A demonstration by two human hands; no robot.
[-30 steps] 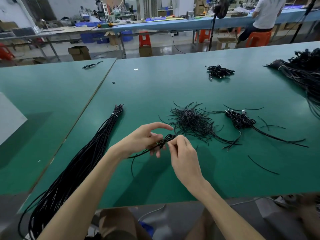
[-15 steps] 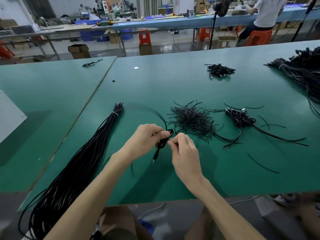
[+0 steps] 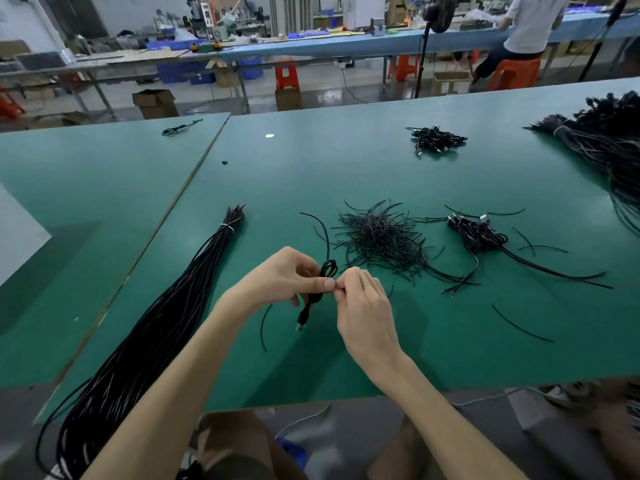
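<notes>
At frame centre, the left hand (image 3: 284, 275) and right hand (image 3: 363, 306) pinch a coiled black cable (image 3: 320, 289) above the green table (image 3: 346, 168); a long cable bundle (image 3: 156, 323) lies lower left

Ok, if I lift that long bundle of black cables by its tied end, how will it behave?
Likely floppy: the bundle bends along the table and droops over its near edge. Only one white tie shows, near the far end, so the loose strands would probably splay. With so many strands, it may feel heavy.
</notes>
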